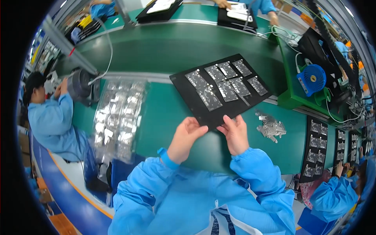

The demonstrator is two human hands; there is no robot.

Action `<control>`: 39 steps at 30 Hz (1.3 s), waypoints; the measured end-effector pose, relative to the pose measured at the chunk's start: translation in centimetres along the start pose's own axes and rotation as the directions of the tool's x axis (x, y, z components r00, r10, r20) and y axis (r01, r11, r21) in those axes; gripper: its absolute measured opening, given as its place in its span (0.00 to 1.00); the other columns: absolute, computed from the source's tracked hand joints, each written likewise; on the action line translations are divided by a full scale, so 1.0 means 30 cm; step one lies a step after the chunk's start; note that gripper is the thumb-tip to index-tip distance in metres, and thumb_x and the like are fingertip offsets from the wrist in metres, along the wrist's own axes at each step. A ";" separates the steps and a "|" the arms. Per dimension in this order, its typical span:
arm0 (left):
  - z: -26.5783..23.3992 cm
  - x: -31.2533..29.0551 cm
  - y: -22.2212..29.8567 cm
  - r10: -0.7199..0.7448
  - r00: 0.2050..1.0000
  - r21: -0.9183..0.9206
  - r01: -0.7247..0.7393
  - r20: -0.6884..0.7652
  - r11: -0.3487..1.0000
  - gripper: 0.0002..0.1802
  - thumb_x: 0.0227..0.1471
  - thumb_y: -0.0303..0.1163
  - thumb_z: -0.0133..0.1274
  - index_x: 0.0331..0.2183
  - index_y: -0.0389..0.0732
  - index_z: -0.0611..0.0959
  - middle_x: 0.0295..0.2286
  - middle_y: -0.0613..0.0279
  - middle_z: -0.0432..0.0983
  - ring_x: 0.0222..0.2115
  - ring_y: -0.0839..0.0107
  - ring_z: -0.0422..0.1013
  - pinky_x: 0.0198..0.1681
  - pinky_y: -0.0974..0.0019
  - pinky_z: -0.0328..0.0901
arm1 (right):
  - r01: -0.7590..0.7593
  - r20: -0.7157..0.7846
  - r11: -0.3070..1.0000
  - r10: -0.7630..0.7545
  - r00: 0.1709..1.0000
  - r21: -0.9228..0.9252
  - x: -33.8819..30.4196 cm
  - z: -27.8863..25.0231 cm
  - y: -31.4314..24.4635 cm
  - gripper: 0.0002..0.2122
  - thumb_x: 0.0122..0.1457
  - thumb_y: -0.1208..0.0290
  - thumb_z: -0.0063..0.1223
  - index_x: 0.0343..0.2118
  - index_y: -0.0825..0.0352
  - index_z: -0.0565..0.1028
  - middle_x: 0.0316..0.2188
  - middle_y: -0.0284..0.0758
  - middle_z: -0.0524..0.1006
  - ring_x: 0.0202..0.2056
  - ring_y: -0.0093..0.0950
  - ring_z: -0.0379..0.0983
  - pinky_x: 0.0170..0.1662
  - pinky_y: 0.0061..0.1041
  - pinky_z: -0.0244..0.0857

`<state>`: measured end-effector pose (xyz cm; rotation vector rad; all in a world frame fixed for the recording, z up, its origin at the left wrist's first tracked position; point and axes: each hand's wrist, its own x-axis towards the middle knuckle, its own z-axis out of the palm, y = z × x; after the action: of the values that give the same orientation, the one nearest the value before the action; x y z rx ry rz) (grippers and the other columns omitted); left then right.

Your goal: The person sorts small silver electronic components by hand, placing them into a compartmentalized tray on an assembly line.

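A black flat tray (188, 91) lies tilted across the green bench, its far end reaching over the conveyor belt. Several small clear bags with metal parts rest in its pockets. My left hand (187, 137) pinches the tray's near edge with thumb and fingers. My right hand (236, 133) grips the same edge just to the right. Both sleeves are light blue, and a blue band sits on my left wrist.
A clear plastic sheet of bagged parts (117, 117) lies at my left. A loose pile of small bags (271, 127) sits at my right. A blue fan (312, 79) stands on a green stand. Black trays (315, 149) lie farther right. Other workers in blue sit left, right and across the green conveyor (176, 47).
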<state>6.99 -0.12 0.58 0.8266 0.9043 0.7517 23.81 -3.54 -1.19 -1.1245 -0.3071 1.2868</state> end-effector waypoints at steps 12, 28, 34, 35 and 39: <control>-0.237 -0.341 -0.139 0.407 0.909 0.786 -0.188 -0.087 0.589 0.07 0.55 0.24 0.55 0.38 0.34 0.79 0.33 0.56 0.76 0.34 0.68 0.76 0.34 0.66 0.70 | -0.171 0.282 0.686 0.495 0.822 -0.707 -0.004 -0.452 -0.141 0.26 0.63 0.73 0.47 0.64 0.61 0.58 0.51 0.27 0.72 0.46 0.18 0.68 0.46 0.24 0.65; -0.243 -0.174 0.005 0.524 0.852 0.833 -0.282 -0.010 0.476 0.08 0.51 0.19 0.54 0.36 0.34 0.80 0.38 0.52 0.76 0.39 0.57 0.74 0.42 0.64 0.68 | 0.603 0.693 0.342 0.338 0.636 -0.720 0.491 -0.298 -0.384 0.20 0.66 0.75 0.42 0.61 0.64 0.65 0.58 0.38 0.71 0.58 0.29 0.65 0.62 0.25 0.53; -0.237 0.114 0.066 0.646 0.743 0.970 -0.241 0.172 0.019 0.26 0.53 0.28 0.57 0.53 0.34 0.72 0.50 0.45 0.67 0.51 0.47 0.64 0.54 0.55 0.61 | 0.657 0.730 0.320 0.341 0.592 -0.683 0.547 -0.141 -0.338 0.17 0.66 0.72 0.46 0.58 0.60 0.71 0.50 0.41 0.76 0.48 0.32 0.73 0.53 0.30 0.64; -0.226 0.151 0.065 0.627 0.760 0.980 -0.197 0.174 -0.033 0.26 0.54 0.30 0.57 0.54 0.34 0.71 0.51 0.44 0.67 0.51 0.47 0.64 0.55 0.54 0.60 | 0.716 0.758 0.252 0.260 0.598 -0.651 0.543 -0.153 -0.347 0.16 0.65 0.72 0.48 0.56 0.61 0.73 0.46 0.41 0.77 0.45 0.34 0.74 0.50 0.31 0.65; -0.213 0.284 0.103 0.617 0.756 0.976 -0.177 0.218 -0.128 0.26 0.55 0.32 0.56 0.53 0.34 0.72 0.48 0.45 0.69 0.48 0.48 0.66 0.51 0.54 0.63 | 0.723 0.702 0.072 -0.191 0.687 -0.687 0.467 -0.226 -0.464 0.12 0.61 0.75 0.53 0.47 0.66 0.77 0.33 0.40 0.77 0.34 0.36 0.75 0.39 0.29 0.68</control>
<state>4.29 10.25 -2.23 2.5290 1.5361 0.7043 41.65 7.05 1.21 -1.4804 -1.9478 0.5605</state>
